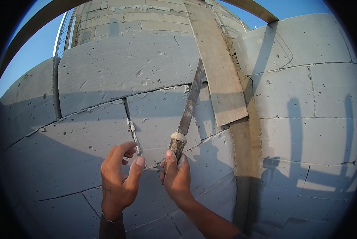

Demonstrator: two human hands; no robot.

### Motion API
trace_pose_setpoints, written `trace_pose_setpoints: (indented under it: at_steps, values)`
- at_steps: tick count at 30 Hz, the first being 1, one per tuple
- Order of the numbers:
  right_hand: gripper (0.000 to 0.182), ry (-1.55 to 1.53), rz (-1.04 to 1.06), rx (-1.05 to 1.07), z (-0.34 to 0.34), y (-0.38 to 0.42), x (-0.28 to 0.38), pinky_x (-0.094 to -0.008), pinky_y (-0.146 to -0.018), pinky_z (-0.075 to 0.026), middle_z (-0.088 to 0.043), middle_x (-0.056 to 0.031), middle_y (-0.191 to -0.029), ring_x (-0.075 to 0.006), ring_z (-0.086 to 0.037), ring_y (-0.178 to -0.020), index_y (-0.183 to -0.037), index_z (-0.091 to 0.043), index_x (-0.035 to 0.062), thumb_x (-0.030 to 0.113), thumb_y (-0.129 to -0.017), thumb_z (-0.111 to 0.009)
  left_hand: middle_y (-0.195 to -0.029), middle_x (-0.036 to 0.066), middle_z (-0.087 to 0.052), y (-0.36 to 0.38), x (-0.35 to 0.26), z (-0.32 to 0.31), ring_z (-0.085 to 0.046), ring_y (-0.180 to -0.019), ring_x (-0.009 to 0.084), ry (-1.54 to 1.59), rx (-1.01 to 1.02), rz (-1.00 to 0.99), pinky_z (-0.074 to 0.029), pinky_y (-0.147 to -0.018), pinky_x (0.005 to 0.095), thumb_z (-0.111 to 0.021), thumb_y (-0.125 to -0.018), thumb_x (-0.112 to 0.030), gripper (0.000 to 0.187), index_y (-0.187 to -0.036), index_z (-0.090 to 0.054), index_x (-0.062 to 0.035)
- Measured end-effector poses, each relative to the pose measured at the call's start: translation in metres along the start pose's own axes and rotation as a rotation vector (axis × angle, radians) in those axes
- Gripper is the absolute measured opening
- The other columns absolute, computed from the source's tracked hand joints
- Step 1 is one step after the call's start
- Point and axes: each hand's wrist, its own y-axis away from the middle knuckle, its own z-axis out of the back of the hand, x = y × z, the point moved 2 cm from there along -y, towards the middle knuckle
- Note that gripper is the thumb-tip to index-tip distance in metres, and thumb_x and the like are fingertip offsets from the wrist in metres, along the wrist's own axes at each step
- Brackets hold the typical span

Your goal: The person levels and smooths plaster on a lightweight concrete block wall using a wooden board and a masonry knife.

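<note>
Gripped in my right hand [177, 175] is the worn handle of a long flat metal blade [191, 99], which points up and slightly right in front of the block wall. My left hand [120, 175] is beside it on the left, fingers curled and apart, with nothing held. Just above my left fingers, whitish mortar [133, 133] sticks out of a vertical joint between grey blocks [158, 111]. Whether the left fingertips touch the wall cannot be made out.
A wooden board [218, 67] leans down over a mortar-smeared corner column [246, 159]. To the right stands another block wall [325, 91] with shadows on it. Curved timber [258, 10] crosses the top, and a further block wall [146, 20] rises behind.
</note>
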Motion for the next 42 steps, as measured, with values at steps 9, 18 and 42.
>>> trace_pose_setpoints:
  at_steps: [9, 18, 42]
  values:
    - [0.039, 0.165, 0.03, -0.047, 0.029, 0.0, -0.009, -0.0262, -0.044, -0.042, -0.054, -0.0085, -0.068, -0.0119, -0.051, -0.048, -0.086, -0.039, -0.0019, 0.036, -0.088, -0.05, -0.093, 0.018, -0.057, 0.049, 0.031, -0.026, -0.057, -0.086, 0.029, 0.062, -0.001, -0.117, -0.044, -0.077, 0.0361, -0.061, -0.075, -0.021, 0.034, -0.097, -0.055, 0.0041]
    - [0.026, 0.023, 0.004, 0.041, -0.053, 0.042, -0.042, -0.0226, -0.041, -0.038, -0.048, -0.0031, -0.063, -0.008, -0.046, -0.046, -0.088, -0.035, 0.0025, 0.026, -0.09, -0.048, -0.085, 0.016, -0.056, 0.097, 0.071, -0.007, -0.056, -0.081, 0.0293, 0.166, -0.307, -0.069, -0.045, -0.073, 0.0383, -0.055, -0.078, -0.038, 0.042, -0.089, -0.056, 0.0024]
    - [0.039, -0.212, -0.127, 0.322, 0.017, 0.001, 0.067, -0.0289, -0.034, -0.041, -0.05, -0.01, -0.066, -0.0161, -0.05, -0.042, -0.089, -0.04, -0.0019, 0.036, -0.087, -0.05, -0.093, 0.016, -0.06, 0.024, 0.068, -0.048, -0.055, -0.093, 0.0275, -0.081, -0.309, -0.296, -0.041, -0.085, 0.0373, -0.049, -0.081, -0.025, 0.031, -0.091, -0.058, 0.0027]
